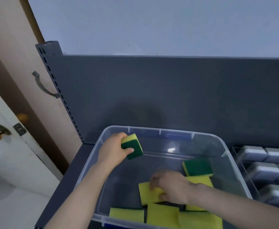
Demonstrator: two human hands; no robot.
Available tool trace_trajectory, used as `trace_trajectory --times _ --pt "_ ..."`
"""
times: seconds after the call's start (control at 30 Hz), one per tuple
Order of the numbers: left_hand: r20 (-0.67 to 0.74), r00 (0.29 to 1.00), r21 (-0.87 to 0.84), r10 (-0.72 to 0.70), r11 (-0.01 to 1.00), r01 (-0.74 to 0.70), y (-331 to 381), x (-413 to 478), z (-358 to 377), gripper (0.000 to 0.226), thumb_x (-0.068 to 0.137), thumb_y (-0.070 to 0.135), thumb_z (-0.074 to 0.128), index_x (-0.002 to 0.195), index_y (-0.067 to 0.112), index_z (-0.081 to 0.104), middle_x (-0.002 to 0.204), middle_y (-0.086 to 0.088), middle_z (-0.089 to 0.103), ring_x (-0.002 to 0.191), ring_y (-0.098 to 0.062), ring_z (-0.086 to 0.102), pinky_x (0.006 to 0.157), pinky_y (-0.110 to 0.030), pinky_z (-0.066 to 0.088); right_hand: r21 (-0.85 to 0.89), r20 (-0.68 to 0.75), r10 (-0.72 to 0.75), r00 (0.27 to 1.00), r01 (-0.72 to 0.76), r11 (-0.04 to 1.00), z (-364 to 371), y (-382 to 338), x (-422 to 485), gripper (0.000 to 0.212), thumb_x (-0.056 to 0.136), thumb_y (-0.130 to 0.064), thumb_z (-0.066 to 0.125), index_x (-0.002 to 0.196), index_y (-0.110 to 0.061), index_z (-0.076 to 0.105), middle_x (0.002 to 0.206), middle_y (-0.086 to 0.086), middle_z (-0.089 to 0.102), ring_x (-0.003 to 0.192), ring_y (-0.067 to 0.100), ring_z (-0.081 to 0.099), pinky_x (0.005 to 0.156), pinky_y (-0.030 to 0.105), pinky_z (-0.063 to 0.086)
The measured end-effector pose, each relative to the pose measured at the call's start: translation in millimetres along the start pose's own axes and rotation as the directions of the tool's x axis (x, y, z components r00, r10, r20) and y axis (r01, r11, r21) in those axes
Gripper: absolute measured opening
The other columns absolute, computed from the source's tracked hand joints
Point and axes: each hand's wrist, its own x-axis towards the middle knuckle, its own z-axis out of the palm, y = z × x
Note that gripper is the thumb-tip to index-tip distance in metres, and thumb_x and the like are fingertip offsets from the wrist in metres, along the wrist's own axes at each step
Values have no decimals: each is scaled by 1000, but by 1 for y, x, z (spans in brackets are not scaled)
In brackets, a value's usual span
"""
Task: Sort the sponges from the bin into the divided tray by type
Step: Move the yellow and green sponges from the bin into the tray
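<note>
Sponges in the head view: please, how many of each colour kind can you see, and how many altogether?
Yellow-and-green sponges: 7 (1 in the left hand, 6 in the bin; a half-hidden yellow strip may be one more)
Grey sponges in the tray: about 6, blurred and cut by the frame edge
Total: about 13

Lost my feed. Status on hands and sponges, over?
Left hand grips green-faced sponge over bin. Right hand pinches yellow sponge in bin. Grey sponges in tray, right. Nothing in the way.
</note>
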Motion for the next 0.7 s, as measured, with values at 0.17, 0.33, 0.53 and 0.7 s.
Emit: trace_trajectory --times 0.17,0.33,0.53,0.7 --pt "-25 1000 35 9 999 -8 -2 -2 -2 30 76 35 74 100 28 57 96 11 54 85 -14 56 67 -32 48 -103 -85 156 984 -165 981 -11 23 23 43 88 -17 54 130 -23 49 139 -1 43 130 23 37 100 32 40" --pt "-66 998 26 0 1000 1 -3 -1 -5 31 77 34 74 101 27 57 95 10 54 85 -16 57 67 -32 47 -176 -133 255 958 -276 945 -23 0 35 54 82 -29 59 132 -16 43 131 6 48 122 27 41 94 38 44" --pt "-96 995 40 5 999 -1 -3 1 -6 33 76 36 75 101 26 57 94 9 54 86 -17 57 67 -31 46 -279 -30 377 926 -370 886 -2 -26 65 67 85 -18 62 141 -9 27 134 16 40 121 33 42 88 37 45" --pt "-109 994 33 11 999 -8 -2 0 -8 33 76 38 74 101 27 57 94 10 56 85 -16 57 66 -30 46 -356 -63 336 940 -336 872 -6 -27 78 48 90 -6 52 135 -9 37 132 17 43 117 34 47 90 37 42"
